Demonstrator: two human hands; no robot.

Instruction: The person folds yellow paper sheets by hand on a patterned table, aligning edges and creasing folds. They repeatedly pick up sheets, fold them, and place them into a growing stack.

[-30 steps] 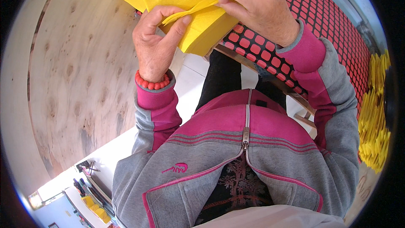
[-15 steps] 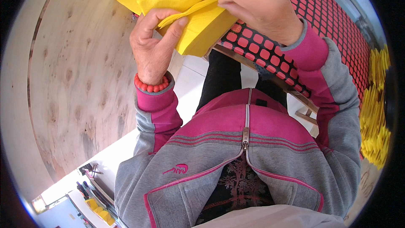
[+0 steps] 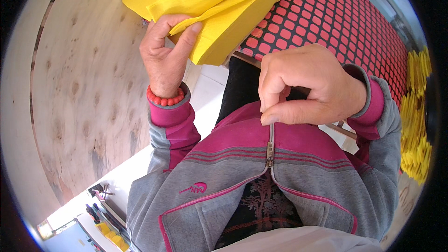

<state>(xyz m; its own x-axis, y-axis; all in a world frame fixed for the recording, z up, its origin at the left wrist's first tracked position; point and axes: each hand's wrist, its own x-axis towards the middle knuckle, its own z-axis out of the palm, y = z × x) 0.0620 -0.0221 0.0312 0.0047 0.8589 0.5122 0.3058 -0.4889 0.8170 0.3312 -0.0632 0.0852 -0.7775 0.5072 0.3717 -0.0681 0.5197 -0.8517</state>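
Note:
A folded piece of yellow fabric (image 3: 224, 4), apparently a felt-like cloth, lies across the top of the view. My left hand (image 3: 163, 58), with red beads round the wrist, pinches a gathered fold at the cloth's near edge between thumb and forefinger. Apart from the cloth, my right hand (image 3: 312, 86) is held over the front of my jacket (image 3: 242, 135), above its zip. Its thumb and fingertips are pressed together in a pinch. Whatever is between them is too small or hidden to make out.
A plywood board (image 3: 84, 88) spans the left side. Beyond my right hand is a surface with a red-and-black grid pattern (image 3: 340, 14). Yellow pieces hang or lie in a bundle (image 3: 413, 135) at the far right. A chair or stand bar (image 3: 343, 131) shows below.
My right hand has left the yellow cloth and come down toward my body, still pinched. My left hand keeps hold of the fold and has barely shifted.

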